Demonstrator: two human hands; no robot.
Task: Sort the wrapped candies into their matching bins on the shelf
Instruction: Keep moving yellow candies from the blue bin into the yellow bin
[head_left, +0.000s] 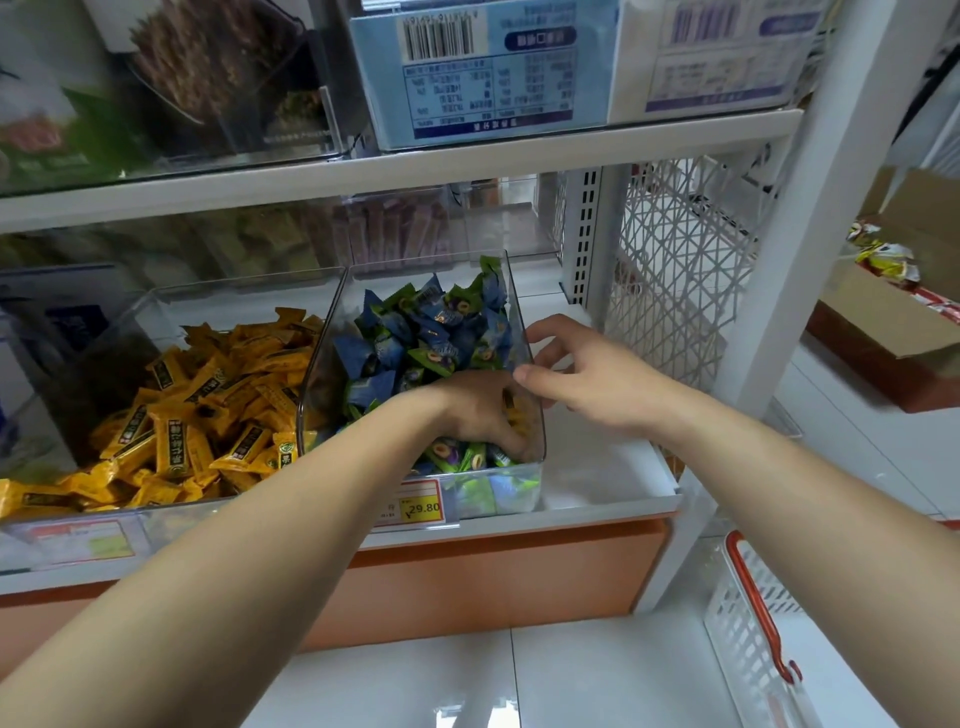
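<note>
The bin of yellow candies (171, 415) lies left of the left hand (480, 410), whose grip is closed on a yellow candy (511, 410) inside the blue-and-green bin (524, 332), steadied by the half-open, empty right hand (587, 379).

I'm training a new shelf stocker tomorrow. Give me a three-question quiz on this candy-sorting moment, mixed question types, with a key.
1. True or false: the left hand is inside the bin of blue and green candies.
2. What colour are the wrappers in its grip? A) yellow B) red C) white
3. Fill in: the right hand is at the clear bin's ____ wall, nothing visibly held.

Key: 1 true; 2 A; 3 right. The yellow candies fill the neighbouring bin on the left.
</note>
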